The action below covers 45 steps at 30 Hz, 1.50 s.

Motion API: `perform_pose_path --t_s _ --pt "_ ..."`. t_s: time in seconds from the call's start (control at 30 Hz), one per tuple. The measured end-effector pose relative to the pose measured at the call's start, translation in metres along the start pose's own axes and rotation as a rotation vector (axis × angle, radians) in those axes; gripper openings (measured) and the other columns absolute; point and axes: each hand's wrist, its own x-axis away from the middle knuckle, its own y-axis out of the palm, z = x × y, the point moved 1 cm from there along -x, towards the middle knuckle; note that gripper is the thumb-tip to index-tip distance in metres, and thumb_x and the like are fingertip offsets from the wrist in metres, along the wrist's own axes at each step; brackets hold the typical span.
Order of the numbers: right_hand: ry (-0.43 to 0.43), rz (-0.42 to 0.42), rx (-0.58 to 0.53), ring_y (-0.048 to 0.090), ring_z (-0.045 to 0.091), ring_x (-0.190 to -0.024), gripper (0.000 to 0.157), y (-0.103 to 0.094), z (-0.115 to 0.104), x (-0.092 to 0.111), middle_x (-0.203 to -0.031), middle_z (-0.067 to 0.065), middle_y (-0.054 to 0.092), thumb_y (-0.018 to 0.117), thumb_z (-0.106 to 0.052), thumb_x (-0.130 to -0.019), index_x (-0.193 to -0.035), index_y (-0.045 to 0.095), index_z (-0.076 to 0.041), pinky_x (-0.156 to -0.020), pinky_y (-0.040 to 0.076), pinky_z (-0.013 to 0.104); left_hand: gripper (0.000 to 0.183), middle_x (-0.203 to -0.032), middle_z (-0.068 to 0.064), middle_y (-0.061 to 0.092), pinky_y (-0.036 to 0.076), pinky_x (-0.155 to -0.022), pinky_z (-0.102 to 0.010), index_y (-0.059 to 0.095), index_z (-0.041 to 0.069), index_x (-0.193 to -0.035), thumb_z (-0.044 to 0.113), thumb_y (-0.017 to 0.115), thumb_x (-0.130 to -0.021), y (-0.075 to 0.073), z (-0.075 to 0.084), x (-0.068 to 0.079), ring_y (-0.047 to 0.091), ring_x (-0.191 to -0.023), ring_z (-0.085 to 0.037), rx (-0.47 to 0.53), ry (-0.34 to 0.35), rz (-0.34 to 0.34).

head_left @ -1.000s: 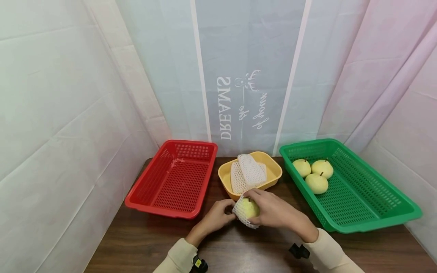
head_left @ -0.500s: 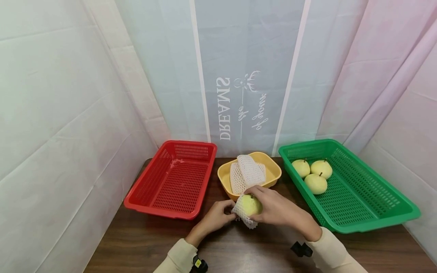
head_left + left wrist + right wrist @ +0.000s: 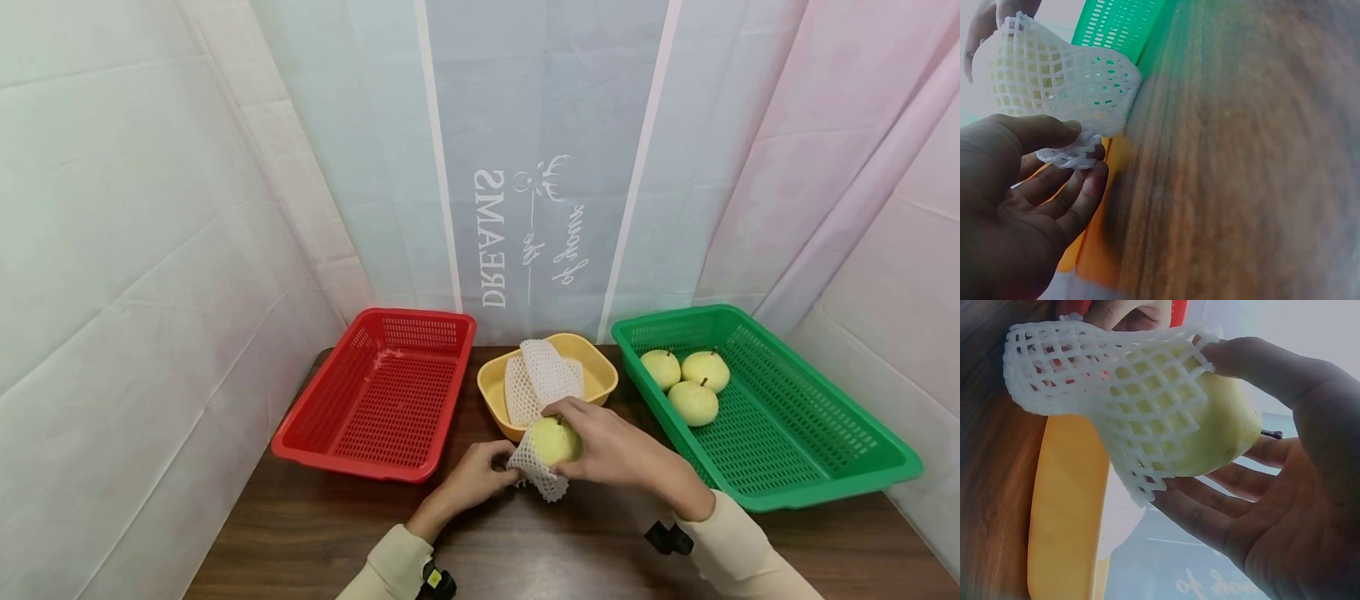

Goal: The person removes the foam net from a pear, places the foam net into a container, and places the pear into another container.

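Note:
A pale yellow-green pear (image 3: 1225, 419) sits partly inside a white foam net sleeve (image 3: 1054, 365), its stem end bare. My right hand (image 3: 618, 446) holds the pear from the right, thumb on one side and fingers on the other, at the sleeve's open edge. On the left, my left hand (image 3: 474, 479) pinches the sleeve's loose tail between thumb and fingers, as the left wrist view shows. The empty end of the net hangs below the pear. Both hands are in front of a yellow tray (image 3: 491, 385), where more foam net sleeves (image 3: 553, 375) lie in a pile.
A red basket (image 3: 442, 417) stands on the left of the brown wooden table (image 3: 495, 550). To the right, a green basket (image 3: 840, 492) holds three pears (image 3: 693, 403) in its left part. Behind everything hangs a printed curtain (image 3: 525, 100).
My right hand has moved slightly up and to the right with the pear, and the sleeve has stretched out between the hands. My left hand has stayed almost in place.

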Motion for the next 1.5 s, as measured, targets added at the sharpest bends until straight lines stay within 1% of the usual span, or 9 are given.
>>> perform_pose_path --t_s 0.07,0.27,0.4,0.53,0.7,1.0,1.1,1.33,1.5 --pt "-0.007 -0.001 0.001 0.068 0.014 -0.102 0.065 -0.002 0.001 0.000 -0.121 0.001 0.069 0.096 -0.029 -0.077 -0.130 0.064 -0.011 -0.083 0.060 0.032 0.006 -0.084 0.006 0.074 0.051 -0.067 -0.019 0.077 0.015 -0.096 0.012 0.081 -0.093 0.000 -0.001 0.000 0.061 -0.071 -0.001 0.004 -0.008 0.001" --pt "-0.027 0.007 0.006 0.067 0.013 -0.101 0.065 -0.008 0.003 -0.003 -0.120 0.001 0.068 0.095 -0.030 -0.078 -0.131 0.063 -0.011 -0.082 0.060 0.033 0.007 -0.086 0.007 0.073 0.051 -0.068 -0.019 0.078 0.015 -0.098 0.012 0.080 -0.092 0.000 -0.002 -0.001 0.061 -0.073 -0.001 0.008 -0.029 0.001" --pt "-0.040 0.024 0.008 0.066 0.013 -0.103 0.065 -0.012 0.004 -0.004 -0.119 0.001 0.068 0.096 -0.030 -0.078 -0.130 0.063 -0.010 -0.085 0.060 0.034 0.010 -0.088 0.006 0.074 0.050 -0.064 -0.019 0.079 0.014 -0.103 0.012 0.079 -0.094 0.000 -0.001 0.000 0.060 -0.069 0.000 0.025 -0.050 -0.005" --pt "-0.039 0.035 0.015 0.066 0.013 -0.105 0.066 -0.017 0.005 -0.005 -0.119 0.000 0.068 0.096 -0.029 -0.077 -0.130 0.063 -0.009 -0.087 0.060 0.035 0.013 -0.091 0.004 0.075 0.051 -0.062 -0.019 0.079 0.014 -0.108 0.014 0.078 -0.095 0.000 -0.001 0.000 0.061 -0.066 0.001 0.033 -0.056 -0.007" --pt "-0.032 0.048 0.025 0.064 0.013 -0.107 0.066 -0.022 0.008 -0.007 -0.120 0.000 0.067 0.096 -0.028 -0.077 -0.131 0.063 -0.011 -0.088 0.059 0.036 0.014 -0.096 0.002 0.077 0.053 -0.064 -0.019 0.079 0.013 -0.110 0.015 0.078 -0.095 -0.001 -0.001 0.000 0.061 -0.067 0.002 0.023 -0.050 -0.006" --pt "-0.033 0.070 0.031 0.066 0.015 -0.108 0.068 -0.033 0.013 -0.010 -0.126 0.005 0.067 0.095 -0.029 -0.080 -0.136 0.060 -0.011 -0.089 0.059 0.039 0.016 -0.098 0.004 0.077 0.052 -0.068 -0.019 0.079 0.015 -0.112 0.019 0.077 -0.097 0.000 -0.003 0.000 0.061 -0.073 0.001 0.020 -0.057 0.009" --pt "-0.018 0.081 0.038 0.066 0.017 -0.109 0.070 -0.039 0.015 -0.011 -0.128 0.007 0.066 0.095 -0.029 -0.080 -0.137 0.060 -0.011 -0.089 0.059 0.041 0.016 -0.100 0.004 0.077 0.051 -0.070 -0.019 0.079 0.015 -0.114 0.020 0.077 -0.098 0.000 -0.002 0.000 0.061 -0.077 0.001 0.016 -0.048 0.013" --pt "0.032 0.095 0.027 0.066 0.018 -0.107 0.070 -0.049 0.021 -0.011 -0.131 0.009 0.066 0.093 -0.028 -0.082 -0.140 0.059 -0.011 -0.085 0.059 0.041 0.015 -0.103 0.001 0.079 0.051 -0.070 -0.019 0.078 0.014 -0.114 0.019 0.076 -0.099 -0.003 0.003 0.002 0.061 -0.076 -0.004 0.037 -0.028 0.039" --pt "0.046 0.100 0.017 0.066 0.019 -0.109 0.070 -0.053 0.025 -0.010 -0.134 0.010 0.065 0.093 -0.026 -0.082 -0.141 0.059 -0.008 -0.087 0.058 0.043 0.018 -0.107 0.002 0.079 0.052 -0.078 -0.020 0.078 0.015 -0.116 0.021 0.076 -0.100 -0.004 0.005 0.002 0.063 -0.083 -0.002 0.033 -0.015 0.056"
